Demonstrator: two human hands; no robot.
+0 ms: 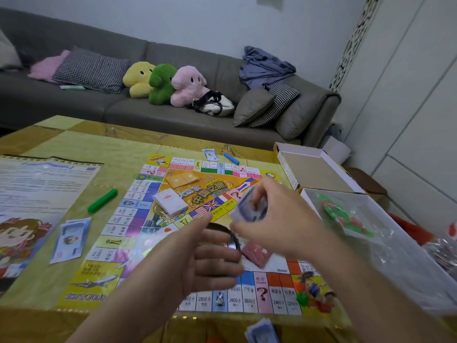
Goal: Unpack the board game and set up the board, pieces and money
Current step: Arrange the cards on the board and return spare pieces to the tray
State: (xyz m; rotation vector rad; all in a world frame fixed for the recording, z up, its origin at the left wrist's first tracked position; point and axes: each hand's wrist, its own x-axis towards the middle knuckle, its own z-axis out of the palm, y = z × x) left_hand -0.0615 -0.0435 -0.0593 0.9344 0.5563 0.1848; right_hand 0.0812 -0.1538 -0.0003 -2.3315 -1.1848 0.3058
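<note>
Over the middle of the game board [197,233], which lies flat on the yellow-green table [86,147], the right hand [277,219] grips a blurred stack of paper money [249,206], fingers curled round it. The left hand [210,256] is held just beside it, palm inward, fingers loosely bent and grasping nothing. On the board sit a white card deck [170,200], a tan card pile [181,179] and a dark red card [256,251]. More notes lie at the board's far edge [210,154], off its left side [70,238] and at the table's near edge [262,331]. A green stick [102,201] and a blue stick [231,158] lie nearby. The open box [314,167] stands to the right, with a bag of small pieces [346,219] near it. A sofa [173,107] stands behind.
</note>
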